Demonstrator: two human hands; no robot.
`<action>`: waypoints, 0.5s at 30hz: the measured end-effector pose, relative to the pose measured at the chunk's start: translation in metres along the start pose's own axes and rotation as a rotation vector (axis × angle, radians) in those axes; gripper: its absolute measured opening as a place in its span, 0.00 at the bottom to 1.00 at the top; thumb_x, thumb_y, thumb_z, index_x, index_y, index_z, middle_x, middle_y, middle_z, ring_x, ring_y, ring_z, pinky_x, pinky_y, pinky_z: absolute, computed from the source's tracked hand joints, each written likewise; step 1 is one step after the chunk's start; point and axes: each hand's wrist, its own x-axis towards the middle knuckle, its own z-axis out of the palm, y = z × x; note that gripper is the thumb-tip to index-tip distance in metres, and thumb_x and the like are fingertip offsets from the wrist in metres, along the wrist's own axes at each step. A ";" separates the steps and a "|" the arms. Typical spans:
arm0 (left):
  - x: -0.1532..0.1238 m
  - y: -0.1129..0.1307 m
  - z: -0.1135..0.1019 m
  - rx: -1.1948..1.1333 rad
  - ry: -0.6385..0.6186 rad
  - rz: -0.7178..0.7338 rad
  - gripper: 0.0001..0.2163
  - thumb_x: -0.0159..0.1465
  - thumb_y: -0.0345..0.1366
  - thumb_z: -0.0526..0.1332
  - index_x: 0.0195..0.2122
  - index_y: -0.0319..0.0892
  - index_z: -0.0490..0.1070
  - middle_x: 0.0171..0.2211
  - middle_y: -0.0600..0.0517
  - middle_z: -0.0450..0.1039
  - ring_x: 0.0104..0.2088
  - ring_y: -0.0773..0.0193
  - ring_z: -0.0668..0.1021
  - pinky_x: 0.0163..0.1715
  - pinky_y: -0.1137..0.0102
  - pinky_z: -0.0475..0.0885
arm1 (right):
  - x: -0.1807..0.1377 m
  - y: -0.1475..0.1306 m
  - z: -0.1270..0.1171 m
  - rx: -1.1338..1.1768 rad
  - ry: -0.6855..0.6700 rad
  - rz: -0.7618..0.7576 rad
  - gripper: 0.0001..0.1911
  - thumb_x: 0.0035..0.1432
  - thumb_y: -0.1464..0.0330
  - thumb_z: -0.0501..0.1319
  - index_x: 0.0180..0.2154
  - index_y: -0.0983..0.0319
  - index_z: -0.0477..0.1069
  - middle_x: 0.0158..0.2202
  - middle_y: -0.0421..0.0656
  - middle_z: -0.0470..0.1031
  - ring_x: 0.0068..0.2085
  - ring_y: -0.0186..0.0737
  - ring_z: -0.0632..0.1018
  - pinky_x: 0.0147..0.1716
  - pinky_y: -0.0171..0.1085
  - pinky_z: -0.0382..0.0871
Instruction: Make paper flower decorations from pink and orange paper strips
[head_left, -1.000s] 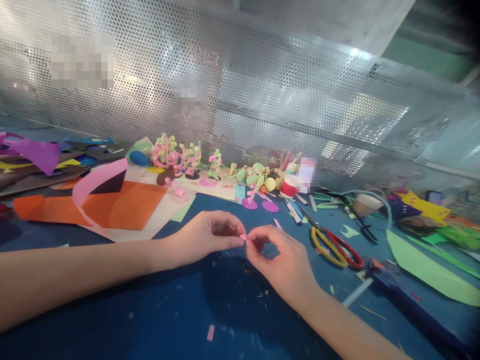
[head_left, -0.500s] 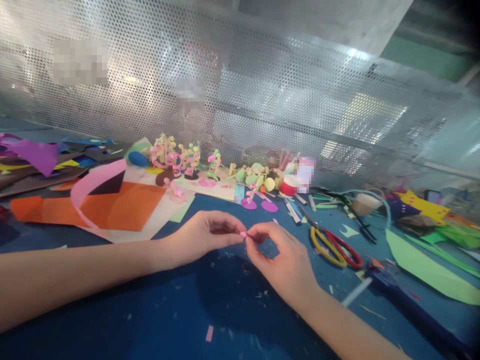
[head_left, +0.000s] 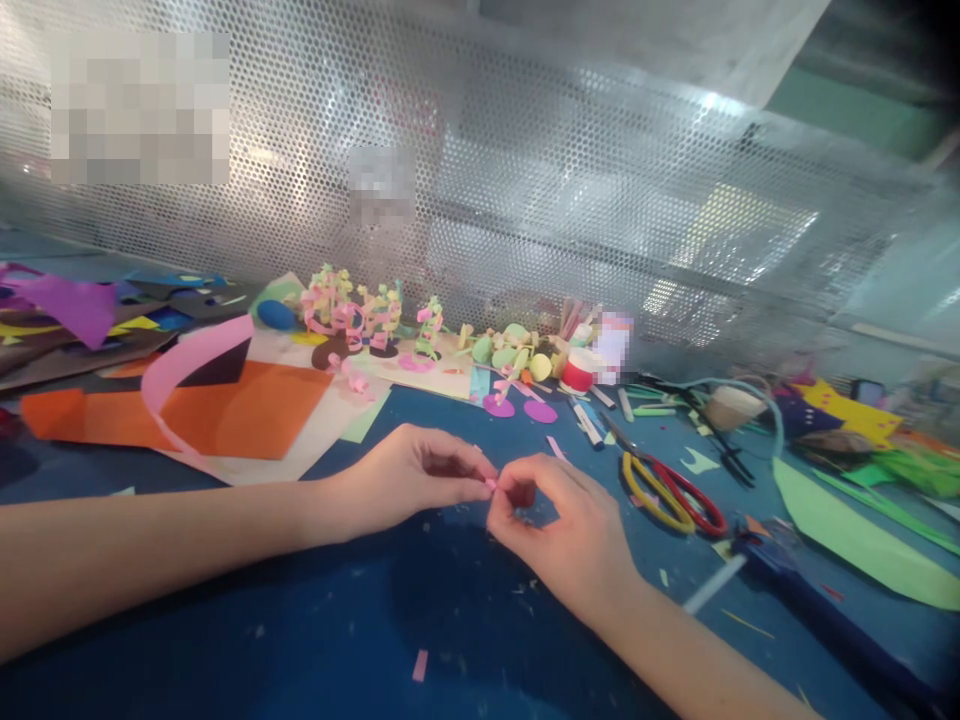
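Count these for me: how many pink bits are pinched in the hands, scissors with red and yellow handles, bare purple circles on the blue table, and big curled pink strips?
pink bit: 1
scissors: 1
purple circles: 2
pink strip: 1
Total: 5

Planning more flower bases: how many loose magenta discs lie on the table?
2: left disc and right disc, side by side before the paper flowers; others may be hidden.

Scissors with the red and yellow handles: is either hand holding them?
No, the scissors lie on the table beside the right hand, which pinches a pink paper scrap.
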 end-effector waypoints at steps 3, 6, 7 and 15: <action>0.000 -0.001 0.000 -0.033 -0.037 0.010 0.09 0.55 0.37 0.63 0.36 0.41 0.74 0.36 0.51 0.76 0.38 0.62 0.77 0.41 0.69 0.71 | 0.000 0.000 0.000 -0.004 0.007 -0.022 0.07 0.46 0.77 0.56 0.25 0.60 0.65 0.21 0.36 0.70 0.25 0.32 0.72 0.26 0.31 0.66; 0.001 -0.002 0.000 -0.055 -0.019 0.028 0.09 0.55 0.36 0.63 0.36 0.40 0.73 0.37 0.50 0.75 0.39 0.62 0.76 0.42 0.68 0.70 | 0.000 0.001 0.001 0.022 -0.010 0.028 0.07 0.48 0.77 0.55 0.27 0.59 0.65 0.24 0.37 0.71 0.27 0.33 0.73 0.29 0.31 0.68; 0.002 -0.003 0.000 -0.058 0.004 0.032 0.09 0.55 0.36 0.63 0.36 0.40 0.72 0.37 0.51 0.75 0.39 0.63 0.76 0.43 0.68 0.70 | 0.001 0.002 0.001 0.037 -0.017 0.051 0.07 0.49 0.77 0.55 0.28 0.59 0.66 0.25 0.37 0.71 0.28 0.33 0.73 0.30 0.31 0.68; 0.003 0.000 0.000 -0.057 0.070 0.061 0.09 0.56 0.36 0.62 0.36 0.39 0.68 0.35 0.51 0.72 0.38 0.66 0.75 0.43 0.68 0.69 | 0.001 0.006 0.002 0.077 -0.022 0.112 0.05 0.51 0.75 0.56 0.30 0.59 0.67 0.27 0.37 0.72 0.28 0.33 0.74 0.32 0.32 0.70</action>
